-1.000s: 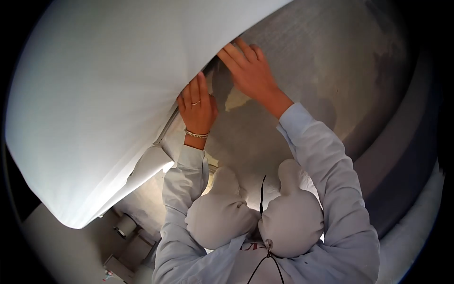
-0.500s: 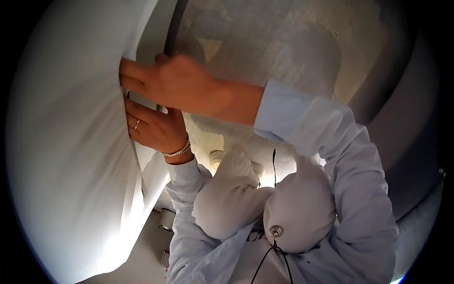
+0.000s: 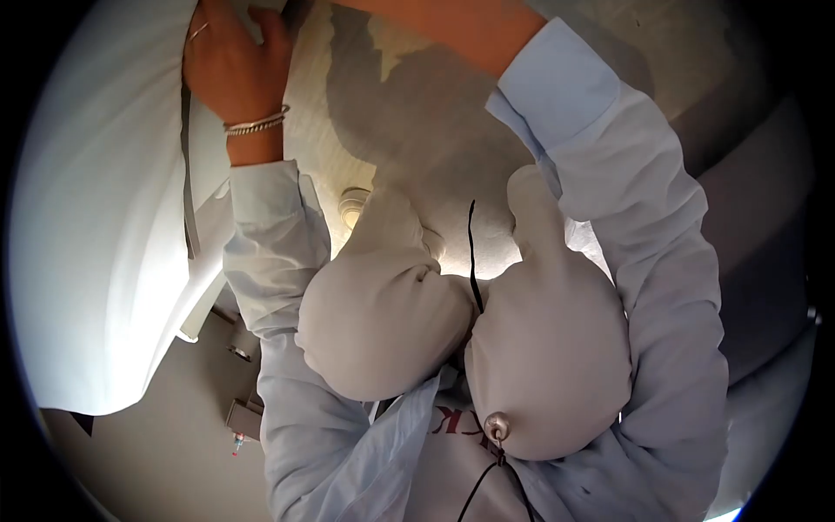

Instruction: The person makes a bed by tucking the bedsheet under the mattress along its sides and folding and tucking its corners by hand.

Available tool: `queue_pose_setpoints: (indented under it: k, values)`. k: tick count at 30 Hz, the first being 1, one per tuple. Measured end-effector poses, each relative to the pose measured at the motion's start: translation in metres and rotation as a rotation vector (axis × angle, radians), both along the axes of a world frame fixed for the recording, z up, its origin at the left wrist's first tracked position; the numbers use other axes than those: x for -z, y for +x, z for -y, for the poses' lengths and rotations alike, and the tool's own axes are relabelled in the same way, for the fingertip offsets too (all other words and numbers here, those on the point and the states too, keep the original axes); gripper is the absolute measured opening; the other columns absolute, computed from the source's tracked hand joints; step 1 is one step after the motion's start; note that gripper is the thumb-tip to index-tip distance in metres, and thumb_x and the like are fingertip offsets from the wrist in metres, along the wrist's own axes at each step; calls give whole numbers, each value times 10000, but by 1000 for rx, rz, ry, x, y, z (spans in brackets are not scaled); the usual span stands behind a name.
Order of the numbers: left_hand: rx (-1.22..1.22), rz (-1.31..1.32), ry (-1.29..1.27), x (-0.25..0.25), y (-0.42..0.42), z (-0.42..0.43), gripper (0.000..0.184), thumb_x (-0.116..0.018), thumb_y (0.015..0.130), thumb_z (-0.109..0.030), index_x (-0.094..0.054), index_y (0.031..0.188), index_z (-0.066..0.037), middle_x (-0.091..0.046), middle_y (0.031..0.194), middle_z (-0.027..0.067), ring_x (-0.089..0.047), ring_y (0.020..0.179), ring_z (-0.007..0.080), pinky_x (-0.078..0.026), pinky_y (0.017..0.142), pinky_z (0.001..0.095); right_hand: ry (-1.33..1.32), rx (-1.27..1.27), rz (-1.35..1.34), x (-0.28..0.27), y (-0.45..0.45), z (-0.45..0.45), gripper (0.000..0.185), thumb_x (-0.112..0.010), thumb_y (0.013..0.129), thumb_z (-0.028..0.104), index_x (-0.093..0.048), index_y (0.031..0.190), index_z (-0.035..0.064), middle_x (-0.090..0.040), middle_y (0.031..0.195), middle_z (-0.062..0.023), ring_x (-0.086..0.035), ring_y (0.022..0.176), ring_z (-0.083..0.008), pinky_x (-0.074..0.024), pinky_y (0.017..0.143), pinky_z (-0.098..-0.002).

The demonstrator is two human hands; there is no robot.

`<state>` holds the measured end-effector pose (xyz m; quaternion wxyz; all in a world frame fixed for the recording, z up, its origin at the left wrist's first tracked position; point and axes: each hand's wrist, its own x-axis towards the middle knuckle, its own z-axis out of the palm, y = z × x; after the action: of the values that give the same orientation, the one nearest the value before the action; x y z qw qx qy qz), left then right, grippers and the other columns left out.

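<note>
Head view, metal toggle (image 3: 497,426): on my front, v. close to lens b/c I'm prob. hunched fwd.
L knee (image 3: 383,326) + R knee (image 3: 548,348): bent up betw. my arms; looks like a crouch, which'd suit low work.
R sleeve (image 3: 626,165): cuff ends at bare R forearm (image 3: 470,30), stretched up-left; R hand's past top edge of frame, can't tell what those fingers do.
L hand (image 3: 235,65): at cloth's edge, thumb apart from fingers; tips hidden, can't tell if they pinch. Placed there, I'd guess, to control that edge.
White cloth (image 3: 96,217): all down my L side, edge toward me, so within reach.
Dark strip (image 3: 190,230): along cloth edge, below L hand.
Floor (image 3: 313,130): beyond knees, shadowed, prob. by me.
</note>
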<state>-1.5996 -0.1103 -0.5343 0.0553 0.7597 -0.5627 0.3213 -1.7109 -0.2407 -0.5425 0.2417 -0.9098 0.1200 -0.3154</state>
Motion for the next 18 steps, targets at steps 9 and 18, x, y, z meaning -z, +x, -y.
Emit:
queue_pose_setpoints:
  k: [9,18]
  values:
    - [22,-221,-67,-4,1,-1,508,-566,731,-99,-475,1201,72,-572,1056,274,-564,925,410,-468,795,438,-30,-222,194,15,6,-18,682,-536,710,-52,-341,1361,3,-330,1415,-135,-415,1198,-342,-386,981,-367]
    - [-23,-242,42,-18,-3,4,491,-541,706,-45,-483,1176,87,-567,1060,267,-577,876,387,-484,760,420,-87,-89,211,14,17,-8,649,-551,717,23,-372,1340,-23,-369,1380,-169,-418,1181,-343,-381,931,-408]
